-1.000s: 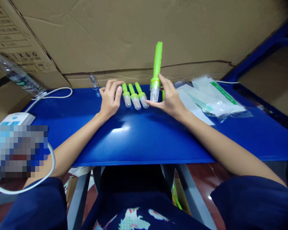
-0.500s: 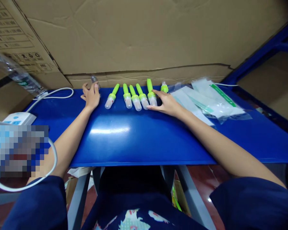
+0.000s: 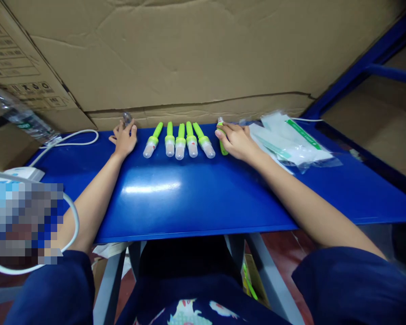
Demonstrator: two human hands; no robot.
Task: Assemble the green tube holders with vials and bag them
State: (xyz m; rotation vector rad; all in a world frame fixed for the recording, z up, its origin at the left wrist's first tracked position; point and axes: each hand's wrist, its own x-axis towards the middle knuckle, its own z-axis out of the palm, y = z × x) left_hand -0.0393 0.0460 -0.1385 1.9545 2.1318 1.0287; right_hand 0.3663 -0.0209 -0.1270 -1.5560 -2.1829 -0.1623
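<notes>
Tools, lime-green handles, six counted: five with clear caps (image 3: 181, 133) laid in a row between the two sets of fingers, capped ends toward the person, and a sixth tool (image 3: 223, 148) under the right hand's fingers, clear end pointing away. Right hand (image 3: 238, 140): thumb and fingers closed around that sixth one. Left hand (image 3: 124, 139): fingers part spread and bent, tips at one loose clear cap (image 3: 126, 118); can't tell if gripped. Right of the right fingers: clear plastic pouches (image 3: 302, 151), overlapping, exact count unclear; one green printed strip (image 3: 303, 134), white lettering too small to read. Far left of the left fingers: one clear plastic bottle (image 3: 40, 128), green label, text unreadable; nearer the person, one white power strip (image 3: 29, 173), mostly blurred out. Beyond the left fingers, cardboard (image 3: 18, 58) carries printed lines, illegible, plus a row of handling symbols.
</notes>
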